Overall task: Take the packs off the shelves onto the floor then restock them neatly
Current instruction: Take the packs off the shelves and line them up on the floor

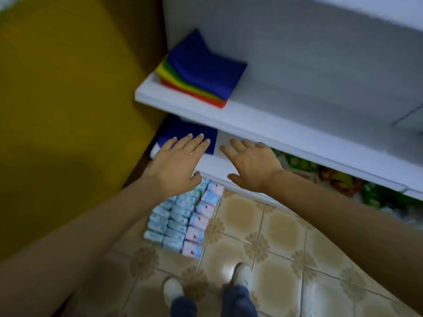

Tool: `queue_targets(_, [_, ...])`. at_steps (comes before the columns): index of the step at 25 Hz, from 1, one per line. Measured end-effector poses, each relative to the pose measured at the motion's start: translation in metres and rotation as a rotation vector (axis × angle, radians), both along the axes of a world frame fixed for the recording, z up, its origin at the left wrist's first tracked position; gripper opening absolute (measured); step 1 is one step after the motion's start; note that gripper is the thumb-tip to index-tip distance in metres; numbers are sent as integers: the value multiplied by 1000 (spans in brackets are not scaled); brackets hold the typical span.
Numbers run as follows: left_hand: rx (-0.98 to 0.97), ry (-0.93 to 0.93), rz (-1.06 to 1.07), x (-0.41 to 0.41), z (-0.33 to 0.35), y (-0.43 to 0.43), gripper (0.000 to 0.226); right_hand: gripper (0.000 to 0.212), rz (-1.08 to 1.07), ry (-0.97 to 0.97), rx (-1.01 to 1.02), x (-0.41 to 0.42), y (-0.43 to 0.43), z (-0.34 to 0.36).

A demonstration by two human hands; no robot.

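Both my hands are open and hold nothing. My left hand (176, 162) reaches with straight fingers over a blue pack (183, 131) on the lower shelf (212, 165). I cannot tell if it touches the pack. My right hand (251, 167) is spread out just beside it, over the white shelf. On the upper shelf (274, 131) sits a stack of packs (206, 72), blue on top, then green, yellow and red. Rows of little light blue and pink packs (183, 218) lie on the tiled floor (274, 236), near my white shoes (243, 274).
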State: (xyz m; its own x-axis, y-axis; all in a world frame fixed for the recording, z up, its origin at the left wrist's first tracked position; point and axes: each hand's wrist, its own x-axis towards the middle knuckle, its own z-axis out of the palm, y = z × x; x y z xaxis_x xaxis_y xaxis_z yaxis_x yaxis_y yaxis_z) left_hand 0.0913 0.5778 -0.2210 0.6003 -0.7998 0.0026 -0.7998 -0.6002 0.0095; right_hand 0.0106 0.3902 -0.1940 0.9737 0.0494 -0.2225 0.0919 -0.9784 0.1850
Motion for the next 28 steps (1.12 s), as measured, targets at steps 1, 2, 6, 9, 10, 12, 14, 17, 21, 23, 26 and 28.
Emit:
queue_targets(1, [-24, -23, -20, 2, 30, -7, 75, 74, -35, -61, 9, -4, -2, 30])
queue_targets(2, [-58, -54, -37, 1, 58, -13, 75, 73, -69, -121, 27, -9, -4, 56])
queue_targets(6, [-262, -196, -67, -27, 149, -41, 77, 72, -207, -348, 19, -46, -17, 141])
queue_targets(9, [-334, -296, -130, -59, 193, -70, 77, 71, -239, -449, -26, -86, -31, 193])
queue_targets(10, [-355, -325, -151, -71, 207, -81, 78, 70, -243, -483, -49, -102, -38, 209])
queue_targets(12, [-398, -347, -185, -97, 235, -106, 79, 71, -261, -549, -78, -140, -57, 237])
queue_targets(14, [-432, -353, -227, -132, 259, -138, 79, 71, -306, -600, -103, -187, -81, 260])
queue_targets(17, [-471, -389, -319, -193, 279, -188, 78, 70, -368, -644, -138, -254, -119, 280])
queue_targets(21, [-483, -360, -402, -269, 276, -251, 79, 70, -468, -628, -167, -338, -173, 282])
queue_targets(23, [-453, -340, -410, -295, 267, -276, 80, 71, -529, -594, -161, -372, -196, 277])
queue_targets(26, [-444, -300, -431, -318, 259, -308, 79, 71, -609, -564, -126, -410, -228, 269])
queue_targets(28, [-438, -282, -435, -325, 257, -325, 79, 70, -641, -557, -99, -424, -246, 264])
